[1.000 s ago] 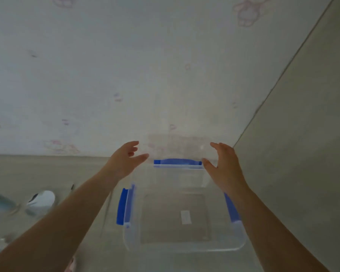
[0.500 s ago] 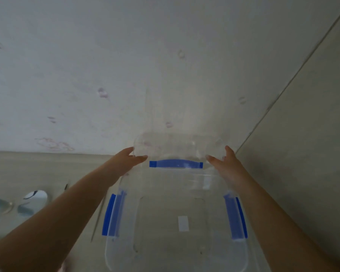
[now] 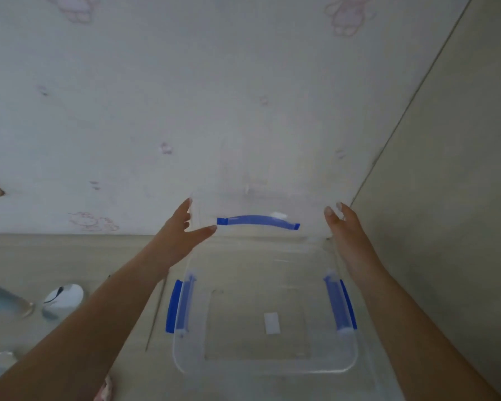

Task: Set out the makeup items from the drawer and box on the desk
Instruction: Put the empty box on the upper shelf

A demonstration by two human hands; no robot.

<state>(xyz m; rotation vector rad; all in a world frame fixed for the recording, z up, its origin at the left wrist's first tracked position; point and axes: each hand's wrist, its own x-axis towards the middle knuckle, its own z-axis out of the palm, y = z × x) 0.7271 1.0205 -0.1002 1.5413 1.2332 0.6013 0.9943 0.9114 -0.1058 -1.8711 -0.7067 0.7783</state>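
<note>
The box [image 3: 265, 328], one clear tub with two blue side clips, sits open on the desk [image 3: 70, 256]. My left hand [image 3: 182, 230] and right hand [image 3: 347, 235] each pinch its one lid [image 3: 261, 204], raised upright.

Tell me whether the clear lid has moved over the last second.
Yes. The clear lid, held between the left hand and right hand, has risen from the box rim, now reaching higher up the wallpaper.
</note>
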